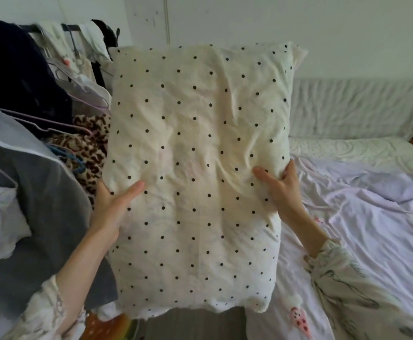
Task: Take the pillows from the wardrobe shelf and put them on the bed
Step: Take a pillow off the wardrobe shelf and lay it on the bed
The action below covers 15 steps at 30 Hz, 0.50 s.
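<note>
Both hands, left hand [112, 204] and right hand [282, 190], grip a polka-dot pillow [195, 153] by its sides, carried upright beside the bed [362, 217]; next, lowering it onto the mattress.

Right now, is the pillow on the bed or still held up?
Held up: both hands, left hand and right hand, grip the pillow above the bed.

Hung clothes [28, 99] crowd left; bed [372, 204] seemingly open right.
</note>
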Each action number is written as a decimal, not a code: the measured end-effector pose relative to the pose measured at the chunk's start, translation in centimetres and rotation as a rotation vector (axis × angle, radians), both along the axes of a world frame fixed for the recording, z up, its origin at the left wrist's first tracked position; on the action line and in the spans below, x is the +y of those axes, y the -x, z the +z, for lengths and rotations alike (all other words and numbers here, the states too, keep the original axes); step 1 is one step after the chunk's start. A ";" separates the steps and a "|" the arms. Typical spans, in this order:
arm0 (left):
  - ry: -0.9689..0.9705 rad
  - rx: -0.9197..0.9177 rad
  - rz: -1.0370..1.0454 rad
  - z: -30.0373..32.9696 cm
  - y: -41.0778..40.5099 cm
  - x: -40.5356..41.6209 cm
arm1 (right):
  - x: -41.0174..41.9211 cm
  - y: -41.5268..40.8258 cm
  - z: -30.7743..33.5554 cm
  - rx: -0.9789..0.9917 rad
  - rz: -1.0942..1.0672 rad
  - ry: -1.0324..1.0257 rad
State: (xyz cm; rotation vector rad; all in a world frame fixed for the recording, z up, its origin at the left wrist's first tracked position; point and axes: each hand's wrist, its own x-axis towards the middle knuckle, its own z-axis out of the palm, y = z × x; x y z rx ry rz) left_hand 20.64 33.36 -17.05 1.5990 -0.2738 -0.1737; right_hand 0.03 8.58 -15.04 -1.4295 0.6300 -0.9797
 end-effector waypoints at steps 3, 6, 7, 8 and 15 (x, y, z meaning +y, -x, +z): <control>0.058 0.005 -0.015 -0.2 -4.1 -4.0 | -3.1 -3.8 0.2 0.010 -0.032 0.022; 0.111 0.017 -0.051 -0.4 -8.5 -8.1 | -6.7 -8.0 0.1 0.021 -0.066 0.031; 0.125 0.020 -0.058 -0.4 -10.2 -9.4 | -8.0 -9.5 0.1 0.026 -0.080 0.035; 0.132 0.020 -0.061 -0.6 -11.9 -10.9 | -9.3 -11.0 0.0 0.033 -0.091 0.043; 0.148 0.048 -0.057 -1.7 -24.0 -21.8 | -19.0 -22.3 -0.4 0.035 -0.128 0.045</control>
